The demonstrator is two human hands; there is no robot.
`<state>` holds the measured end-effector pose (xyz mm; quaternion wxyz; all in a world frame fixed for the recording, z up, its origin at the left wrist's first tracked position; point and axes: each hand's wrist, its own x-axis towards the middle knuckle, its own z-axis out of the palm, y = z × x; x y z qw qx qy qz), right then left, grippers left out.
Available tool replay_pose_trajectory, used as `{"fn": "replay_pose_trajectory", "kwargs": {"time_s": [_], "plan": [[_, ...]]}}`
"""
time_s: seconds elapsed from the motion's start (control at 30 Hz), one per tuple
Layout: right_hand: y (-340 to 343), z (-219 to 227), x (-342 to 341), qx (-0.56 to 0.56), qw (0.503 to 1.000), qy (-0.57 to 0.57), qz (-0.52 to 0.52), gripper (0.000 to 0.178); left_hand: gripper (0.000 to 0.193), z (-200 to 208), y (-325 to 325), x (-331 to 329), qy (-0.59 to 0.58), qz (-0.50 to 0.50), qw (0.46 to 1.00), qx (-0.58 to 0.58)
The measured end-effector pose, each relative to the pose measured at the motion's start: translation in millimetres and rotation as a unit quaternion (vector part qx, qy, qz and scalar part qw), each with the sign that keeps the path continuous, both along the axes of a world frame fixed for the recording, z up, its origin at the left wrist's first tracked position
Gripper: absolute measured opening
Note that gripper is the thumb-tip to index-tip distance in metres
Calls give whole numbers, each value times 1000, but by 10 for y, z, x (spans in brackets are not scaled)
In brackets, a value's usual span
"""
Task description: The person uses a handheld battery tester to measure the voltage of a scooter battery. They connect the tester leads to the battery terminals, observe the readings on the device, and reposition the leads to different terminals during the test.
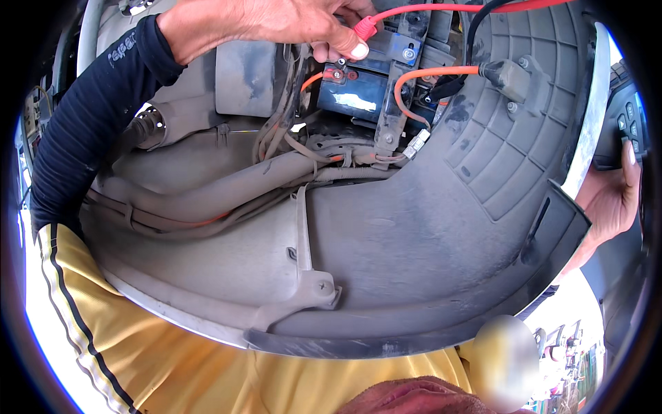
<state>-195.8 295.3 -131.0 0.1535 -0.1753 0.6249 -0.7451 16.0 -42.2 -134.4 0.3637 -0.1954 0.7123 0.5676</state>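
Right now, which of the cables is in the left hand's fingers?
The red cable, running toward the upper right: the left hand grips its red end. The looped orange cable below is clear of that hand.

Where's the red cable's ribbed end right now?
In the head view, at the top, just right of centre: the red cable's ribbed end is held in the left hand, above the glossy blue box.

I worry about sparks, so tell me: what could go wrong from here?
The red cable pinched in the left hand is close to a metal bracket; a slip might make its hidden tip touch metal, perhaps sparking.
The orange cable bows outward, so fingers could snag it.
The right hand holds a black device, perhaps leaving the left unsteadied.
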Motion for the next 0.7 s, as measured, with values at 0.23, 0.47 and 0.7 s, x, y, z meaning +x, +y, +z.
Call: {"fn": "replay_pose_trajectory", "kwargs": {"time_s": [0.23, 0.47, 0.7], "plan": [[30, -99, -80, -20, 999, -33, -2, 29, 27, -149, -105, 89, 20, 12, 999, -32], [-36, -63, -1, 34, 998, 35, -27, 34, 53, -237, -118, 157, 75, -25, 991, -108], [-370, 248, 186, -48, 986, -131, 88, 45, 38, -384, -23, 292, 22, 25, 993, -109]]}}
